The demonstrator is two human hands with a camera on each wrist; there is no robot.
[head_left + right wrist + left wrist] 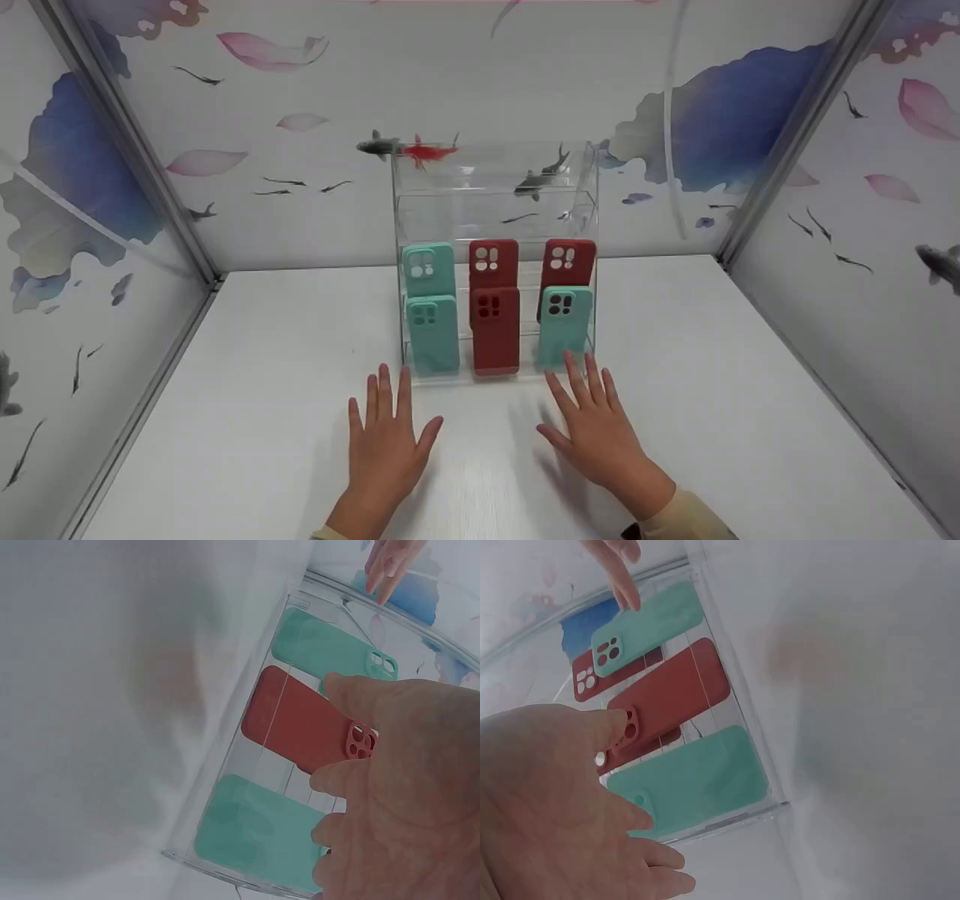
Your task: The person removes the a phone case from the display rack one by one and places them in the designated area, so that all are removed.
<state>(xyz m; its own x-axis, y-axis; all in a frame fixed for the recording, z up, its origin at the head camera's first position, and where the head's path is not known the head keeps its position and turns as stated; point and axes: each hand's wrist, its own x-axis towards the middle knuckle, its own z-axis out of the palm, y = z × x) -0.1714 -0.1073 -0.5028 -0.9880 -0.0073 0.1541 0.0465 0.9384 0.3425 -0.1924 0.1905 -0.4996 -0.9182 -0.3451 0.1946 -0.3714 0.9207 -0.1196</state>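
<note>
A clear acrylic tiered stand (495,161) holds several phone cases. Its front row has a teal case (433,334), a red case (495,330) and a teal case (564,326). Behind them stand a teal case (427,268) and two red ones (493,261) (569,261). My left hand (386,442) lies flat on the white table, fingers straight, just short of the stand. My right hand (592,431) also lies flat and holds nothing, its fingertips near the right teal case. In the wrist views, my left hand (547,802) and right hand (405,787) hover beside the front cases (697,780) (255,829).
The white table (712,420) is boxed in by three panels printed with fish and petals (247,112). Metal posts (135,150) stand in the two back corners. The stand's upper tiers hold nothing.
</note>
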